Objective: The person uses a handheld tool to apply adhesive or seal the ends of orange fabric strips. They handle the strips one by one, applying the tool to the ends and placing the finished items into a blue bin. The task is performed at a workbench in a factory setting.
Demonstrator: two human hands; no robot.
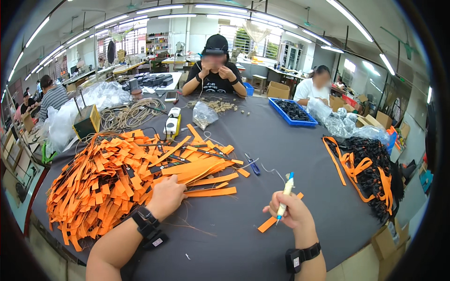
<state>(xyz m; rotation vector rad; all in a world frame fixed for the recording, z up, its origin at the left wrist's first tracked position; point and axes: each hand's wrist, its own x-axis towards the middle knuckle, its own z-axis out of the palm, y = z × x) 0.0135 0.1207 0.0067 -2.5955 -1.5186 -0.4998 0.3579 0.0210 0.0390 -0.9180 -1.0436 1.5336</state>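
A big heap of orange strips (pixel 101 180), some with black sections, spreads over the left of the dark table. My left hand (pixel 167 196) is at its near right edge, fingers curled down against a layered bunch of orange strips (pixel 199 169); the fingertips are partly hidden. Off to the right, my right hand (pixel 294 210) grips a pale, wrapped pen-shaped tool (pixel 285 199) with blue ends, tilted, its thin tip pointing down. Beneath the tool lies a single orange strip (pixel 267 225), partly covered by the hand. A thin grey cord (pixel 271 169) runs close to the tool's top.
Small blue-handled snips (pixel 253 165) lie beyond my hands. A power strip (pixel 173 122), a yellow-black box (pixel 87 121) and coiled cord (pixel 131 114) stand behind the heap. Black straps (pixel 370 164) pile up at right. A blue tray (pixel 291 122) sits farther back; two people work across the table.
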